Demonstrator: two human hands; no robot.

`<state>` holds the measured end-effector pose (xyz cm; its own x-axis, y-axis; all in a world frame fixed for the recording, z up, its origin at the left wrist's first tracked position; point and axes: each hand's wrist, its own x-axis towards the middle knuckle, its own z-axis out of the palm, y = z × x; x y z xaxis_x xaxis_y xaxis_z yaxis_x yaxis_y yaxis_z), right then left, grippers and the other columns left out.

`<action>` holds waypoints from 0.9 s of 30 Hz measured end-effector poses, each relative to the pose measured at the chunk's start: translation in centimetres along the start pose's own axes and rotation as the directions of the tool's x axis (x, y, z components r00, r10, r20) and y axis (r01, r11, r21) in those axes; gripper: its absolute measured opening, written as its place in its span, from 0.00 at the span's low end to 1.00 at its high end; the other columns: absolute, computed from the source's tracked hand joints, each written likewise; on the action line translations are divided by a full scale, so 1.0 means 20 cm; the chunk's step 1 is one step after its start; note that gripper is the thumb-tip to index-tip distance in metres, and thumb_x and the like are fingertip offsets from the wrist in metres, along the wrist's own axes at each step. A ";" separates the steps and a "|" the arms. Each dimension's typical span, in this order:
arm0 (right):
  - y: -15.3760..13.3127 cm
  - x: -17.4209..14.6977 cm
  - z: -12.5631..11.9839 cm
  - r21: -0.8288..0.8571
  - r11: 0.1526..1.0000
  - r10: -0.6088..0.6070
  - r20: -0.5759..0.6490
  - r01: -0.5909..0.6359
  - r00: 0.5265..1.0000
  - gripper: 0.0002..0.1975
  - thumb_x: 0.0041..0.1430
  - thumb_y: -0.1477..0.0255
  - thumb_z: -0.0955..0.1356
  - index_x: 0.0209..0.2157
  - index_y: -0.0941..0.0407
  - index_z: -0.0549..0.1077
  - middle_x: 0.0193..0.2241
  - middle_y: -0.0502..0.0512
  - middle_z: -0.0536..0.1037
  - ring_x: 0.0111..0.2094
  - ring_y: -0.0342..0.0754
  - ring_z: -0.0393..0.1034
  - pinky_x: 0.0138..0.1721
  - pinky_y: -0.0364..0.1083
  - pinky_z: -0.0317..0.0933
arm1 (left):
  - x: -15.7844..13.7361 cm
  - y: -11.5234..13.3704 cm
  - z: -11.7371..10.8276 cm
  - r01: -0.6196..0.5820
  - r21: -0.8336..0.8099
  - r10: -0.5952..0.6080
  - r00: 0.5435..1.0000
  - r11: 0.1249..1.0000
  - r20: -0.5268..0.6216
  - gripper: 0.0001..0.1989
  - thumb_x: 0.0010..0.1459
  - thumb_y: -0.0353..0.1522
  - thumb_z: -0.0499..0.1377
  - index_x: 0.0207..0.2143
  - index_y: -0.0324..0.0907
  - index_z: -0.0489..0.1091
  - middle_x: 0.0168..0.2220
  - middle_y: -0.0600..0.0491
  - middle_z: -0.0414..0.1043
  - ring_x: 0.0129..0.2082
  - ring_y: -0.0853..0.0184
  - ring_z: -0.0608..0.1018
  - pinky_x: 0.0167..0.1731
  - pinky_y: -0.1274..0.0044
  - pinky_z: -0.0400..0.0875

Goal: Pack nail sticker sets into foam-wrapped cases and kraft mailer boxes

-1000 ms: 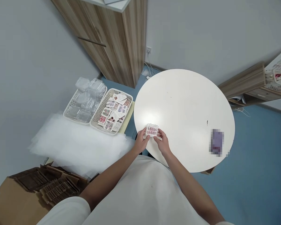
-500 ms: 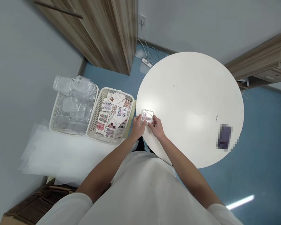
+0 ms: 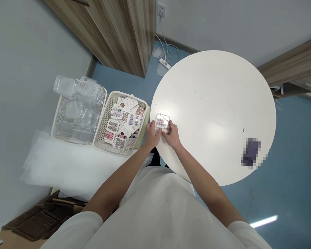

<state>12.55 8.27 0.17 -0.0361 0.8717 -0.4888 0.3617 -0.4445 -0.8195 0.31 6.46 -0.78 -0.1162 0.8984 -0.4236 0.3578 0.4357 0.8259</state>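
Observation:
A small clear plastic box [image 3: 162, 120] with a card of pinkish press-on nails inside sits at the left edge of the round white table [image 3: 212, 83]. My left hand [image 3: 152, 135] grips its left side and lower edge, thumb at the front. On the other side my right hand [image 3: 172, 134] has its fingers closed on the right edge and near corner. Whether the lid is fully closed I cannot tell. To the left, a white basket [image 3: 100, 143] holds many nail cards in several colours.
Farther left, another white basket [image 3: 57, 128] is heaped with clear plastic boxes. White translucent sheets [image 3: 64, 166] lie in front of the baskets. A pixelated dark object [image 3: 251, 152] is at the table's right. A power strip [image 3: 165, 63] lies on the floor behind, and cardboard [image 3: 38, 221] is at lower left.
The view has shifted slightly. Both hands still hold the box, and their fingers now sit lower along its near edge and corners, showing more of the nails.

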 end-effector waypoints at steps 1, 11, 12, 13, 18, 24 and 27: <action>0.00 -0.01 -0.01 0.001 1.000 -0.001 0.010 0.001 1.000 0.42 0.43 0.65 0.68 0.58 0.51 0.45 0.46 0.56 0.56 0.43 0.48 0.58 0.40 0.47 0.63 | -0.01 0.00 0.01 0.007 -0.002 -0.007 1.000 1.000 -0.009 0.30 0.56 0.40 0.48 0.59 0.44 0.41 0.56 0.45 0.44 0.57 0.60 0.53 0.52 0.68 0.54; 0.13 -0.30 -0.15 -0.018 0.999 0.038 0.161 -0.036 0.986 0.41 0.41 0.64 0.67 0.57 0.51 0.48 0.50 0.56 0.57 0.45 0.49 0.58 0.42 0.47 0.61 | -0.47 -0.08 0.08 0.128 0.025 -0.121 0.976 0.992 -0.180 0.31 0.54 0.43 0.49 0.57 0.41 0.45 0.57 0.43 0.47 0.58 0.56 0.51 0.53 0.65 0.50; 0.17 -0.34 -0.16 -0.014 1.000 0.030 0.180 -0.028 0.983 0.40 0.42 0.64 0.67 0.57 0.51 0.49 0.50 0.56 0.57 0.44 0.48 0.59 0.42 0.47 0.61 | -0.54 -0.10 0.09 0.146 0.013 -0.140 0.968 0.989 -0.210 0.31 0.54 0.43 0.50 0.57 0.42 0.47 0.57 0.43 0.48 0.57 0.56 0.52 0.52 0.65 0.52; 0.20 -0.38 -0.17 -0.011 1.000 0.026 0.186 -0.024 0.982 0.39 0.42 0.64 0.67 0.56 0.51 0.50 0.49 0.56 0.58 0.43 0.48 0.60 0.41 0.47 0.62 | -0.61 -0.13 0.10 0.164 0.006 -0.159 0.962 0.986 -0.223 0.30 0.53 0.43 0.50 0.56 0.42 0.48 0.56 0.43 0.49 0.57 0.56 0.54 0.51 0.65 0.54; 0.30 -0.55 -0.19 -0.031 1.000 0.016 0.298 -0.007 0.954 0.34 0.42 0.65 0.66 0.53 0.53 0.56 0.47 0.57 0.62 0.35 0.44 0.64 0.40 0.47 0.62 | -0.89 -0.25 0.08 0.239 -0.027 -0.233 0.906 0.971 -0.354 0.26 0.52 0.42 0.52 0.52 0.42 0.55 0.54 0.44 0.54 0.55 0.57 0.57 0.50 0.66 0.56; 0.23 -0.63 -0.11 -0.039 0.997 -0.038 0.474 0.064 0.880 0.23 0.42 0.66 0.66 0.44 0.54 0.67 0.38 0.54 0.70 0.28 0.42 0.65 0.34 0.46 0.63 | -1.05 -0.35 -0.07 0.300 -0.094 -0.308 0.831 0.949 -0.463 0.23 0.48 0.41 0.55 0.47 0.41 0.61 0.51 0.44 0.58 0.54 0.55 0.59 0.51 0.66 0.55; 0.18 -0.63 0.02 -0.055 0.987 -0.101 0.532 0.153 0.841 0.20 0.41 0.67 0.67 0.40 0.55 0.70 0.35 0.53 0.71 0.29 0.42 0.65 0.33 0.46 0.63 | -1.11 -0.40 -0.15 0.279 -0.103 -0.290 0.802 0.955 -0.522 0.22 0.48 0.39 0.55 0.45 0.40 0.63 0.50 0.44 0.60 0.53 0.56 0.61 0.51 0.67 0.55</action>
<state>13.98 -4.41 3.40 -0.5624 0.6679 -0.4874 0.4027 -0.2936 -0.8670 -2.78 -16.82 3.14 -0.6806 0.6231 -0.3853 0.2141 0.6722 0.7087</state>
